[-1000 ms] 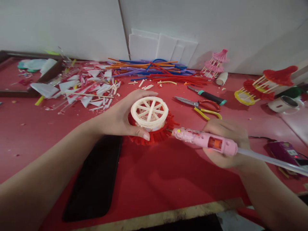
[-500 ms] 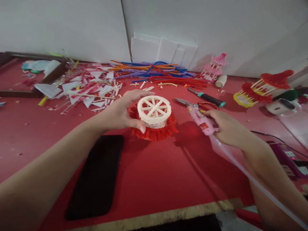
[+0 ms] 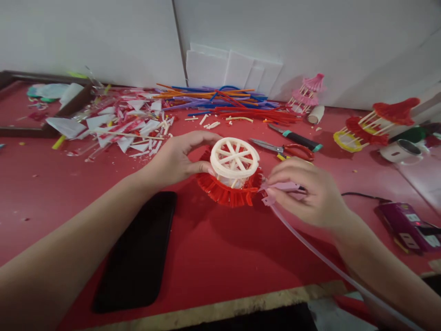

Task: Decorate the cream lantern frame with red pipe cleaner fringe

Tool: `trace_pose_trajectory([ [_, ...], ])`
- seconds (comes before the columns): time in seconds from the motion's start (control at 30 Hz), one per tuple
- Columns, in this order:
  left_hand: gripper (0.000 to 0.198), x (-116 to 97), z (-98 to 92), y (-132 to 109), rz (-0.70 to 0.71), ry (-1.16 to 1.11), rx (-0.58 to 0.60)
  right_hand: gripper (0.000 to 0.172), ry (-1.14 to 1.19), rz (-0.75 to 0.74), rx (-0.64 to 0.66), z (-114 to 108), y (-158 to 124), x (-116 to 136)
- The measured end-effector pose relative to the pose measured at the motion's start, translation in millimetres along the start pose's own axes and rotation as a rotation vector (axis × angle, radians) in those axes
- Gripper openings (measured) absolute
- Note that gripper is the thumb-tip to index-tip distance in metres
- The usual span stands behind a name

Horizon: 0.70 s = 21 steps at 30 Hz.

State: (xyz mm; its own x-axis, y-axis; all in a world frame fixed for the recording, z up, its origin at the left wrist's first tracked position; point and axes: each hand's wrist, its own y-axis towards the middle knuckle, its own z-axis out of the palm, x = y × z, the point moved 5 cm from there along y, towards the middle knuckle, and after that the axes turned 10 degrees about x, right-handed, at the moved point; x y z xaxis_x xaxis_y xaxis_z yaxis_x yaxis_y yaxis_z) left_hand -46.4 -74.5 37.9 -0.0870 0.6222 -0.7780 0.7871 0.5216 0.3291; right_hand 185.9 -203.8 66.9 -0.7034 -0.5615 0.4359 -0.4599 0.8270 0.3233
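My left hand (image 3: 188, 158) grips the left side of a small craft model (image 3: 236, 158), thumb in front and fingers behind. The model has a cream spoked wheel on top, short cream posts below and a ruffled red pipe-cleaner skirt (image 3: 225, 193) round its base. My right hand (image 3: 306, 191) is closed round a pink glue gun (image 3: 284, 187). A long translucent glue stick (image 3: 310, 241) trails from it past my forearm. The glue gun's tip is close to the right edge of the red skirt; whether it touches, I cannot tell.
A black phone (image 3: 138, 253) lies in front of my left forearm. Scissors (image 3: 280, 148) and a dark-handled cutter (image 3: 299, 140) lie behind my right hand. Pipe cleaners (image 3: 220, 99) and scraps (image 3: 127, 126) line the back. Finished models (image 3: 379, 124), a mug (image 3: 401, 151) and a purple power strip (image 3: 408, 227) are rightward.
My right hand has brought the glue gun leftward to the model's right side and turned it. My left hand has shifted the model slightly right.
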Motion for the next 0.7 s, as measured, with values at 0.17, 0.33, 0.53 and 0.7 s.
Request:
trace_pose_trajectory([
  [0.17, 0.05, -8, 3.3, 1, 0.025, 0.077, 0.017, 0.005, 0.122, -0.051, -0.106, 11, 7, 17],
  [0.33, 0.048, -14, 4.8, 2, 0.02, 0.103, 0.038, 0.005, 0.168, 0.072, -0.184, 15, 9, 15],
  [0.53, 0.044, -14, 7.0, 2, 0.032, 0.132, 0.05, 0.005, 0.081, 0.114, -0.2, 16, 12, 13],
  [0.7, 0.045, -19, 7.8, -1, 0.038, 0.141, 0.065, 0.007, -0.021, 0.031, -0.222, 18, 11, 17],
])
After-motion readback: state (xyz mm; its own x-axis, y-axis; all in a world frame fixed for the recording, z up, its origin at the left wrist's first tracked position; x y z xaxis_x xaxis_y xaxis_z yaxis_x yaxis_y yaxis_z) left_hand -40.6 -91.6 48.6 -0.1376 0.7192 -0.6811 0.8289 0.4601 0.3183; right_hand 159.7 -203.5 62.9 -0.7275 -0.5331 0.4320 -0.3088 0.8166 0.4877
